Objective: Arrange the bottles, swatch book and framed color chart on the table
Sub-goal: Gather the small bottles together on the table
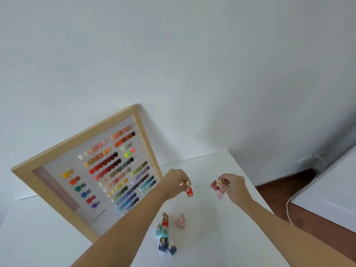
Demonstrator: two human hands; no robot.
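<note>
A wooden-framed color chart [86,170] leans against the wall at the back left of the white table [212,237]. My left hand [174,183] grips red and pink bottles [189,191] by their gold caps, just right of the chart. My right hand [234,186] holds pink bottles [216,187] the same way, above the table's right side. Near the front stand several small bottles: a red one [165,220], a pale pink one [180,221], two teal ones [161,231] and two dark blue ones [167,247]. No swatch book shows.
The table's right edge drops to a brown floor [279,197] with a white cord [294,197]. Another white surface [331,189] stands at the far right. A plain white wall [173,64] rises behind the table.
</note>
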